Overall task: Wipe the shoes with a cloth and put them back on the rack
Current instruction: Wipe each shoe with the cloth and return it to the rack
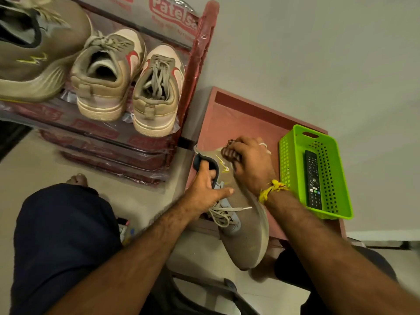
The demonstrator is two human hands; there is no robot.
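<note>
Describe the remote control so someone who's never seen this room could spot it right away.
Start at the reddish low table beside the shoe rack. On its right side sits a bright green perforated basket. The remote control lies inside it: long, slim and black with rows of small buttons, the only thing in the basket and the only black gadget near the shoes.

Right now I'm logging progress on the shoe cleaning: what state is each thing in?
Tan shoe: off the rack, lying tilted on the red table, being wiped.
Left hand: fingers inside the shoe's collar, holding it.
Right hand: pressing a dark cloth on the shoe's side.
Beige pair: on the rack, heels outward.
Matching tan shoe: on the rack.
Green basket: upright, holding a remote.
</note>
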